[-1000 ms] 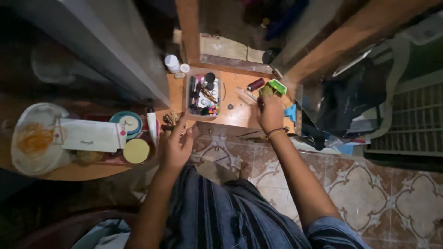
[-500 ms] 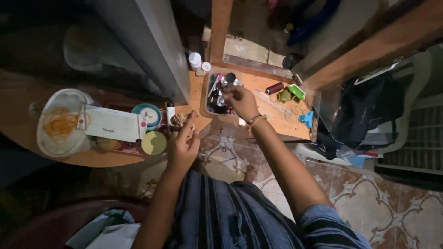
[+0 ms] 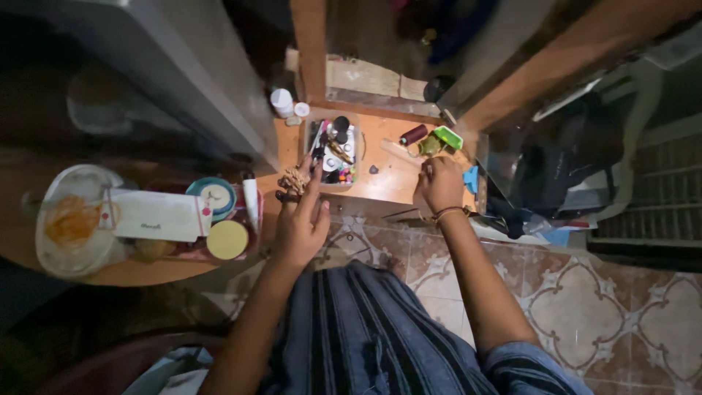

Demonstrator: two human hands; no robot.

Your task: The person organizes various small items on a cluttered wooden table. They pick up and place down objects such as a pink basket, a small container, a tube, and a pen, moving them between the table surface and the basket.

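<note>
Two hands over a cluttered wooden surface

I see my left hand [image 3: 298, 223] raised at the surface [image 3: 387, 179] edge, fingers pinching a small brownish bundle [image 3: 294, 181] just beside the clear tray [image 3: 333, 150] of small items. My right hand [image 3: 440, 183] rests curled near a green object [image 3: 447, 137] and a dark thread spool [image 3: 414, 134]; I cannot tell whether it grips anything.

Dark blue striped garment over lap; bare forearms; thin bracelet [image 3: 441, 213] on right wrist; blue denim-like cloth at right elbow.
</note>
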